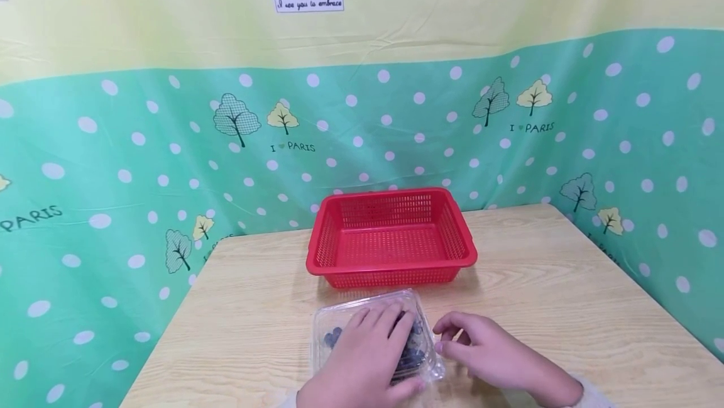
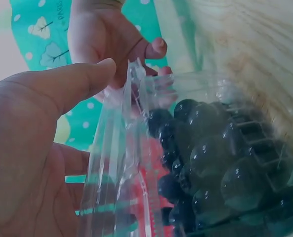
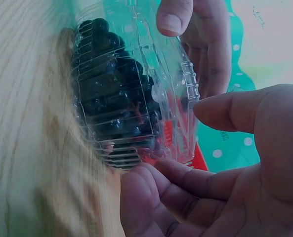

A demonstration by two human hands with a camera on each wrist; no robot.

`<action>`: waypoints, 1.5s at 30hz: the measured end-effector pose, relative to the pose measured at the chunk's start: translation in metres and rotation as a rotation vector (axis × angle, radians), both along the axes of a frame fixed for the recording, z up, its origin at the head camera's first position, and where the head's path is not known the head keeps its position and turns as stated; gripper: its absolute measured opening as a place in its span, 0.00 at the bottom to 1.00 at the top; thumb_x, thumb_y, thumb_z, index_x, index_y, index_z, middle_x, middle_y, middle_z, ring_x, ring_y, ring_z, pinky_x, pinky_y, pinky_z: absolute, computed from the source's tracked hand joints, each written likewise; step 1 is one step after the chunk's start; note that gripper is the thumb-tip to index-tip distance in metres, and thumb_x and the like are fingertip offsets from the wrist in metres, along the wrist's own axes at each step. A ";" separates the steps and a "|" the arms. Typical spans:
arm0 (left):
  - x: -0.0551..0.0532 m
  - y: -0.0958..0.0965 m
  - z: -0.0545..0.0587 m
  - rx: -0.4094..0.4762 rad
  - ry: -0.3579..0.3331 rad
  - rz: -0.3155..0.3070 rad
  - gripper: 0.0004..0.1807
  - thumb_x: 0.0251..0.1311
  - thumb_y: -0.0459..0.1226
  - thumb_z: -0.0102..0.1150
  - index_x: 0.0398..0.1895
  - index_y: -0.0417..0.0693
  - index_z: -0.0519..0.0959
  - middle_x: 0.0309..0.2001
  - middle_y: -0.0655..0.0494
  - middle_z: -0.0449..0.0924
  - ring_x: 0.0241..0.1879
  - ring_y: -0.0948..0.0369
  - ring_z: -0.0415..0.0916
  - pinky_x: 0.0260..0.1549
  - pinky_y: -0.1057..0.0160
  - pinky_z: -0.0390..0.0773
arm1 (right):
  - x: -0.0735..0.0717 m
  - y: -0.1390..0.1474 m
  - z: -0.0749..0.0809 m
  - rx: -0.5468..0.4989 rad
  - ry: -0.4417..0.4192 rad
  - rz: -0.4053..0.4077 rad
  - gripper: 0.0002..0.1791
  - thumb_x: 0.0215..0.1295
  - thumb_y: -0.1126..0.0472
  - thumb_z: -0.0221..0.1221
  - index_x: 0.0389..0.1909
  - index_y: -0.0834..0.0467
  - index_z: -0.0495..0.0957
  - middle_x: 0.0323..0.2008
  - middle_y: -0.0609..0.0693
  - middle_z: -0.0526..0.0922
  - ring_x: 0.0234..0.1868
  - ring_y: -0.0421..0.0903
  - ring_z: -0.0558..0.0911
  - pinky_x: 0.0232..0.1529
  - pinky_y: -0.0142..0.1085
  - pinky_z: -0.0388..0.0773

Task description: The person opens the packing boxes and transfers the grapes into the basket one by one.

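Note:
A clear plastic clamshell box of dark grapes sits on the table in front of the red basket. Through its ribbed wall the grapes show packed together, with a bit of reddish stem. My left hand rests on the lid, its fingers stretched forward and the thumb out to the right. At the box's right side, my right hand has bent fingers and thumb at the rim. In the right wrist view its thumb touches the lid edge, while the fingertips meet the box lower down.
Behind the box stands a red plastic basket with perforated walls and nothing in it. A wooden table runs under everything. Green and yellow printed cloth hangs along the table's back and sides.

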State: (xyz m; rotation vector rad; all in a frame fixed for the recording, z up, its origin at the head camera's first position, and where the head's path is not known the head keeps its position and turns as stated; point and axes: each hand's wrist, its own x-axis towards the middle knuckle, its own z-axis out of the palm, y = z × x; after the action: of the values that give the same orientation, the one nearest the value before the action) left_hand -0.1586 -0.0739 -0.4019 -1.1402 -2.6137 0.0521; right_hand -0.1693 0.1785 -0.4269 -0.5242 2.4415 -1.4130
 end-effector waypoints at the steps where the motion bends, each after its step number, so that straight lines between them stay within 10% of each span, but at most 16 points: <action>1: 0.000 0.001 -0.001 -0.004 0.009 -0.002 0.51 0.61 0.72 0.53 0.76 0.46 0.66 0.72 0.51 0.71 0.73 0.53 0.67 0.70 0.47 0.70 | 0.000 0.000 -0.001 -0.008 -0.011 0.006 0.16 0.72 0.52 0.60 0.53 0.57 0.80 0.39 0.51 0.82 0.33 0.44 0.81 0.23 0.41 0.82; 16: 0.000 0.007 -0.008 0.107 0.136 -0.100 0.37 0.50 0.64 0.70 0.60 0.55 0.79 0.62 0.54 0.78 0.64 0.56 0.75 0.61 0.48 0.77 | -0.001 0.000 -0.012 -0.110 -0.134 0.090 0.08 0.70 0.60 0.56 0.40 0.58 0.81 0.28 0.51 0.80 0.26 0.41 0.79 0.19 0.40 0.81; 45: -0.003 0.015 -0.013 0.220 0.366 -0.274 0.07 0.50 0.48 0.72 0.19 0.66 0.83 0.46 0.67 0.85 0.51 0.66 0.81 0.49 0.64 0.76 | -0.006 -0.004 -0.037 -0.469 -0.439 0.270 0.09 0.61 0.70 0.50 0.37 0.72 0.74 0.30 0.51 0.84 0.27 0.39 0.79 0.25 0.29 0.78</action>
State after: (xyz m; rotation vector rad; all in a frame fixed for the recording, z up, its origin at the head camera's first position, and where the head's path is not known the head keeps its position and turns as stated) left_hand -0.1615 -0.0592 -0.4150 -1.2621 -2.0730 -0.0761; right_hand -0.1757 0.1742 -0.4636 -0.5430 1.6383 -1.7595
